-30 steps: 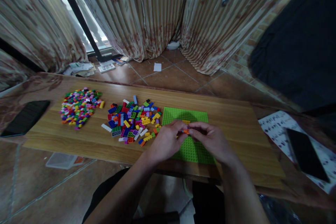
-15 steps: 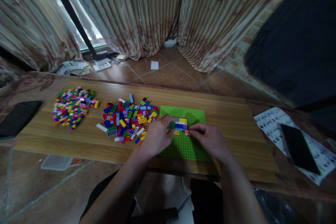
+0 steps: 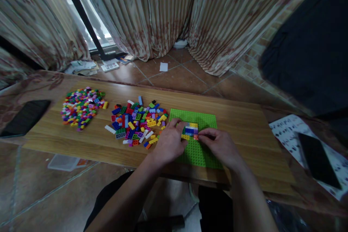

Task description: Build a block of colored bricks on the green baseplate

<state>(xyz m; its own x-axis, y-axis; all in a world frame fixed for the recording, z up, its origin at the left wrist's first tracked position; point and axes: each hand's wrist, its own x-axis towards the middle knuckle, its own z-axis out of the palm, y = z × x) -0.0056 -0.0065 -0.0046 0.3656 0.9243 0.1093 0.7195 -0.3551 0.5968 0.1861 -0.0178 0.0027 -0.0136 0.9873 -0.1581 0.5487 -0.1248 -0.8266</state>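
Observation:
On the green baseplate sits a flat build of bricks in yellow, blue, white and green. My left hand bends around the build's left side, thumb near and fingers far, covering that end. From the right, my right hand pinches a small pinkish-red brick against the build's near right corner. Whether that brick is fully pressed down is too small to tell.
Left of the baseplate lies a heap of larger mixed bricks, with a pile of smaller ones farther left. A black tablet rests at the far left. On the right, a dark phone lies on a printed sheet.
The view has shifted slightly, so the scene sits a little farther right. Both hands stay at the build, and the pinkish-red brick remains at its near right corner.

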